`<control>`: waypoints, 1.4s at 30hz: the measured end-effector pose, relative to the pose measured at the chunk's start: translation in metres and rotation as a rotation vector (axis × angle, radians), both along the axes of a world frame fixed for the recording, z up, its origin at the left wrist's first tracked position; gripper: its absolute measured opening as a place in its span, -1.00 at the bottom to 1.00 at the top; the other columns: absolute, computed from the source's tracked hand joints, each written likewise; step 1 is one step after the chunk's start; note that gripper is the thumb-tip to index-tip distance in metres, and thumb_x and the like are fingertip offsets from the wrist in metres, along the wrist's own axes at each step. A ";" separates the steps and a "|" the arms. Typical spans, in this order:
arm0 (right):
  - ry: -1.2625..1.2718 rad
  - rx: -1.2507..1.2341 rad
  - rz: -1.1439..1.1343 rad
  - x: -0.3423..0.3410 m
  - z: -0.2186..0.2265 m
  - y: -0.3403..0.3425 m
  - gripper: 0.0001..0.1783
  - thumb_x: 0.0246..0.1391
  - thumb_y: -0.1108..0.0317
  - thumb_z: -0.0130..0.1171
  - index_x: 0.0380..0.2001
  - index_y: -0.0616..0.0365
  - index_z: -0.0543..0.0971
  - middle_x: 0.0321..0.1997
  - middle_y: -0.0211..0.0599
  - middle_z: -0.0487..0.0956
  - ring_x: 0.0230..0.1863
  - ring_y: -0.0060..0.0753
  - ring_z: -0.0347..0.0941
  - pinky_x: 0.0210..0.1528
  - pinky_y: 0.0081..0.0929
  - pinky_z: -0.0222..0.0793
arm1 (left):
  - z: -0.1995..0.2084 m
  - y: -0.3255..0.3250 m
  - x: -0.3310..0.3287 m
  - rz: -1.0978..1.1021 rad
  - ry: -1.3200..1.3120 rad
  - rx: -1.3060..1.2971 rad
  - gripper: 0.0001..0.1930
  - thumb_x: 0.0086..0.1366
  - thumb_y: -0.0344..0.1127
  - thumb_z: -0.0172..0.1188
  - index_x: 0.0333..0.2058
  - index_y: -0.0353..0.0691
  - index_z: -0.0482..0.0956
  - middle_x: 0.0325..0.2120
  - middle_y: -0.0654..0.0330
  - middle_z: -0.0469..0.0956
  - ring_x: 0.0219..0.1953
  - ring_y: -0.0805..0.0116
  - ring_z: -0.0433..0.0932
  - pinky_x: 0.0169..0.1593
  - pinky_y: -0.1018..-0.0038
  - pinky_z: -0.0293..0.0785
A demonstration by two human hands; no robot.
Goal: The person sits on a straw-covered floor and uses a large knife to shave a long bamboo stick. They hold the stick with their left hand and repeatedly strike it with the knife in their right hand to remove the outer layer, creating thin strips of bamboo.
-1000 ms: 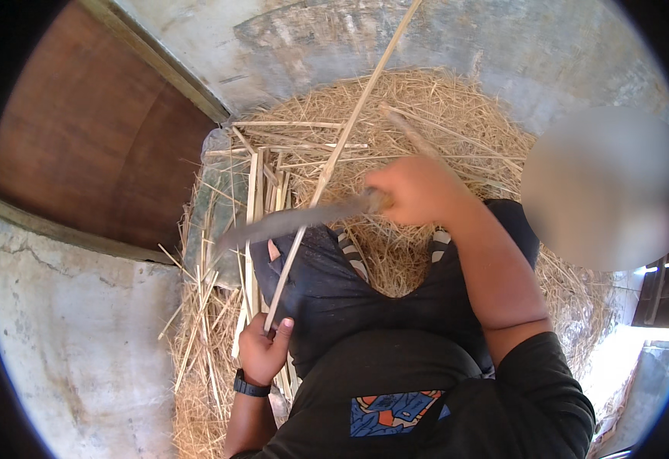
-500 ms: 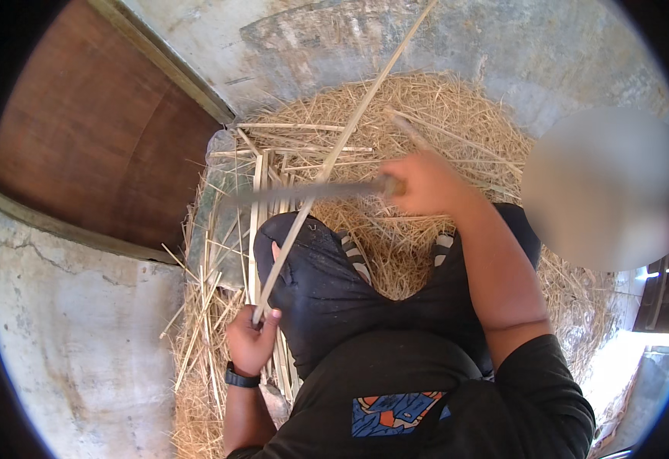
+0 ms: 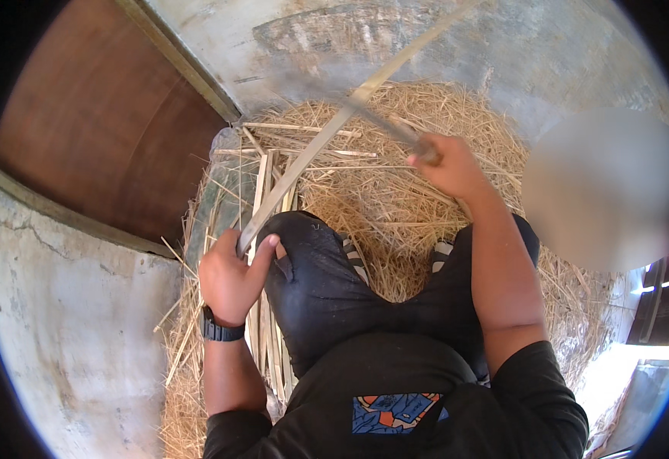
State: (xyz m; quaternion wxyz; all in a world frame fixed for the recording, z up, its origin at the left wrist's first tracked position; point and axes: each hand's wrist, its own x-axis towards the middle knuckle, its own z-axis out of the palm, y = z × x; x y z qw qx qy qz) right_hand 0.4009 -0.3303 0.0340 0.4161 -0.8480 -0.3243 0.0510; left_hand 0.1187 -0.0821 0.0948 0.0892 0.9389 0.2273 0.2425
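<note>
My left hand (image 3: 231, 271), with a dark watch on its wrist, is closed round the near end of a long pale bamboo strip (image 3: 304, 159). The strip slants away up and to the right, past my left knee toward the far wall. In my right hand (image 3: 451, 166) is the handle of a long knife (image 3: 392, 130). Its blade points up and to the left and is blurred by motion toward the tip. The blade crosses the strip in the picture; whether they touch I cannot tell.
Pale split strips (image 3: 272, 344) lie beside my left leg, and others sit on the straw heap (image 3: 426, 107) ahead. A plastered wall (image 3: 533, 53) curves behind the heap. On the left is a brown wooden panel (image 3: 105, 130). A blurred round patch covers the right side.
My left hand has moved forward and a little left with the strip. The knife has swung from pointing left to pointing up-left, and my right hand has shifted forward and right.
</note>
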 end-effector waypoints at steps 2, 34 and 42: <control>0.062 0.093 -0.121 0.007 -0.002 -0.004 -0.74 0.10 0.17 0.37 -0.27 0.11 0.62 -0.52 -0.31 0.58 -0.45 -0.37 0.50 -0.27 -0.22 0.42 | 0.015 -0.005 0.012 -0.013 -0.013 0.067 -0.47 0.11 0.07 0.46 -0.48 -0.34 0.49 -0.70 -0.05 0.46 -0.64 -0.03 0.46 -0.49 0.23 0.38; 0.443 0.852 -0.223 0.008 -0.026 0.022 -0.76 0.20 0.30 0.34 -0.36 0.02 0.43 -0.62 -0.51 0.41 -0.65 -0.61 0.30 -0.58 -0.58 0.19 | 0.095 -0.058 0.104 -0.247 -0.195 0.696 -0.58 0.15 0.11 0.32 -0.46 -0.15 0.51 -0.57 0.21 0.54 -0.48 0.20 0.61 -0.41 0.28 0.49; 0.174 0.709 -0.050 -0.006 -0.039 0.030 -0.75 0.21 0.25 0.33 -0.39 0.02 0.44 -0.63 -0.49 0.41 -0.64 -0.63 0.30 -0.59 -0.57 0.15 | 0.097 -0.059 0.106 -0.214 -0.084 0.713 -0.60 0.20 0.11 0.26 -0.40 -0.14 0.51 -0.52 0.27 0.53 -0.40 0.26 0.62 -0.32 0.30 0.50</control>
